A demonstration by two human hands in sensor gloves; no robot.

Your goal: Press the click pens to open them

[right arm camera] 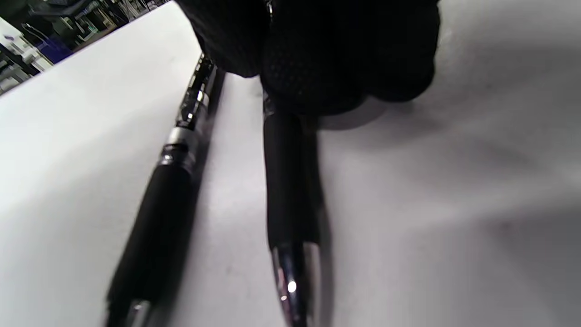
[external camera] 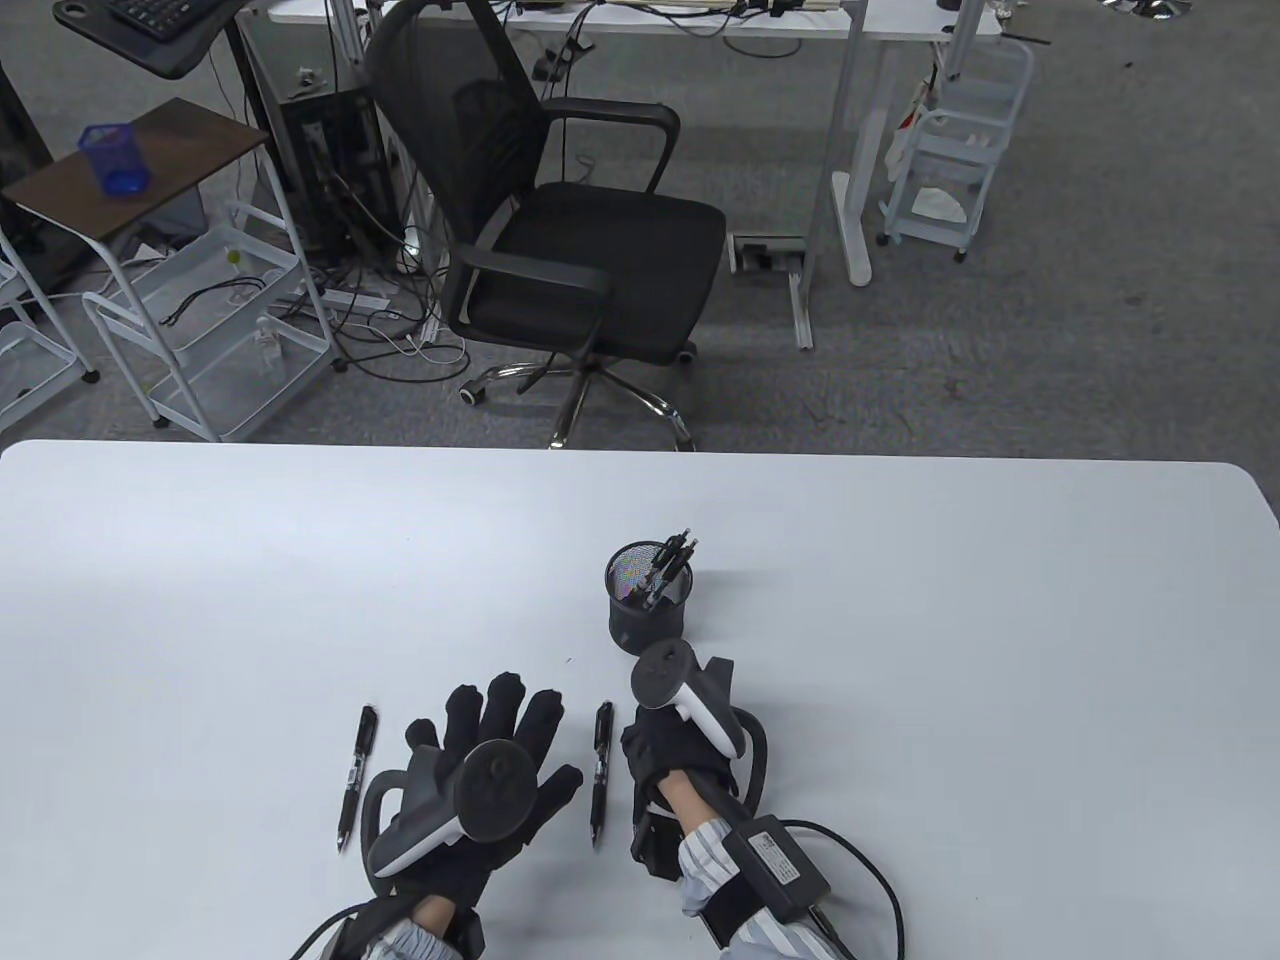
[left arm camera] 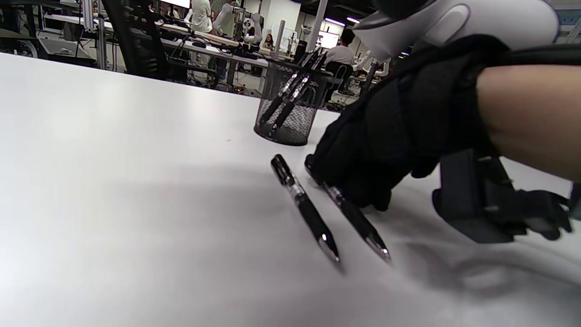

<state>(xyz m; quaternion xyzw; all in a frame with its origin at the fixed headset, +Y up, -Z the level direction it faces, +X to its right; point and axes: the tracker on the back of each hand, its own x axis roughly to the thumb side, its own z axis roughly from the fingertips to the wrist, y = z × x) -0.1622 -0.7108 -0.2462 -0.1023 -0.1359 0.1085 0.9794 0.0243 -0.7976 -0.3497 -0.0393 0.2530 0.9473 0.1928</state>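
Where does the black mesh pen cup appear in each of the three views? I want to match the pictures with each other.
Table view: the mesh pen cup stands at the centre, just beyond the right hand.
Left wrist view: upper middle, beyond the loose pen.
Right wrist view: not in it.
Shared landmark: the loose pen lying beside the right hand, seen in all three views.

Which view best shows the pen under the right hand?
The left wrist view: the pen lies on the table with the right hand over its upper end. The right wrist view shows its grip and tip close, blurred. In the table view the hand hides it.
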